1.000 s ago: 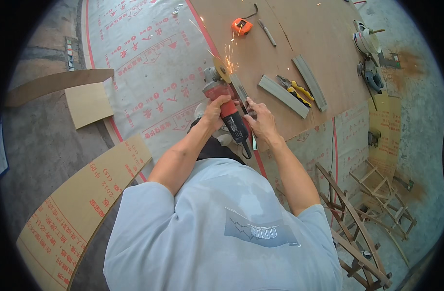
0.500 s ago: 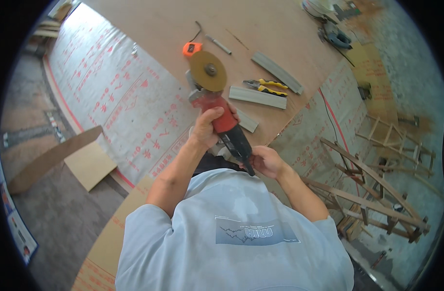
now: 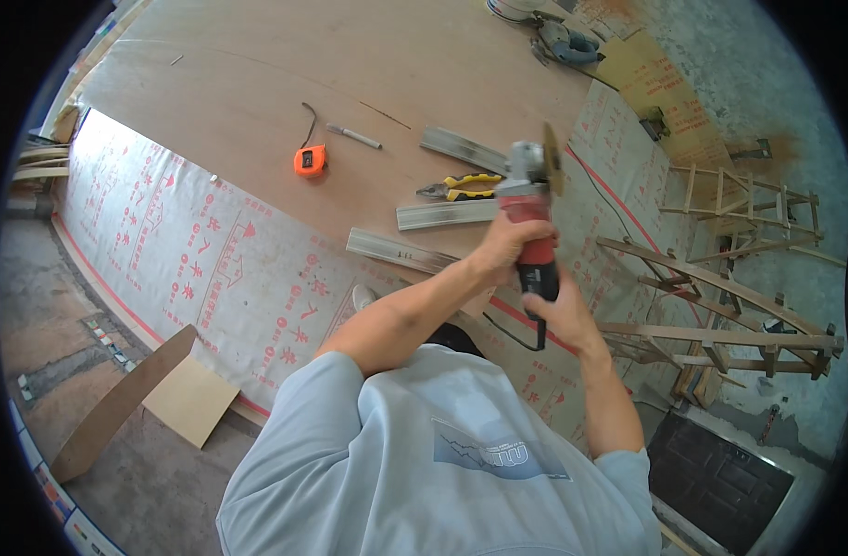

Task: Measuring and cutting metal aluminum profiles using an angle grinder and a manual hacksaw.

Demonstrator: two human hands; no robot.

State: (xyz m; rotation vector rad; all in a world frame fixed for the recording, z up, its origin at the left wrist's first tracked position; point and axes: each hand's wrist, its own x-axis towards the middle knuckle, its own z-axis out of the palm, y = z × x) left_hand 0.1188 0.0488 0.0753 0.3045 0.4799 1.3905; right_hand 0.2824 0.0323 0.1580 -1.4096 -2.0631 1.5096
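An angle grinder (image 3: 538, 250) with a grey head, red and black body and gold disc (image 3: 554, 159) is held upright before me, disc away from my body. My left hand (image 3: 515, 243) wraps round its red middle. Lower down, my right hand (image 3: 565, 310) grips the black rear end, where the cord comes out. Left of the grinder on the board (image 3: 229, 83) lie grey ribbed strips (image 3: 445, 214) and yellow-handled pliers (image 3: 472, 188). Further left are an orange tape measure (image 3: 309, 160) and a grey marker pen (image 3: 354, 136). The grinder partly covers the strips' right ends.
Wooden trestles (image 3: 711, 343) stand at the right on floor covered with printed protective sheeting (image 3: 257, 269). A blue-grey power tool (image 3: 569, 44) and white bucket (image 3: 514, 8) sit at the far right. A curved brown strip (image 3: 123, 408) and yellowish panel (image 3: 192, 400) lie left.
Both hands have carried the grinder to the right, and its disc has turned from facing up to nearly edge-on. The view has shifted, showing more of the board at left.
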